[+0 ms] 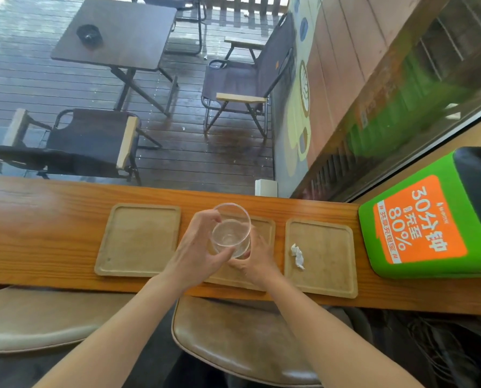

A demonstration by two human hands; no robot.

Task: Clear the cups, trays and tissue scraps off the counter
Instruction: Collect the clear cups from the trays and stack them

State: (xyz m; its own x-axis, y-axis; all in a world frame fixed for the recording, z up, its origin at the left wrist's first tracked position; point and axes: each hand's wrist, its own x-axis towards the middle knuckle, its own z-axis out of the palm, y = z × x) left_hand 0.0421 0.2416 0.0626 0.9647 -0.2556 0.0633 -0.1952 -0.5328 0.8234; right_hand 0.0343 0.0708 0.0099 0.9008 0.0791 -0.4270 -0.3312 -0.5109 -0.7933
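Observation:
A clear glass cup [230, 231] is held above the middle wooden tray [265, 228]. My left hand [198, 247] grips its left side and rim. My right hand [257, 260] is under and beside the cup's right side, touching it. An empty wooden tray [138, 240] lies to the left on the wooden counter [43, 219]. A third tray [327, 261] lies to the right, with a crumpled white tissue scrap [298, 256] near its left edge.
A green and orange box [426, 222] stands at the counter's right end. A small white block [265, 187] sits at the counter's far edge by the window. Two padded stools [233, 340] are below the counter's near edge. Outside are a table and chairs.

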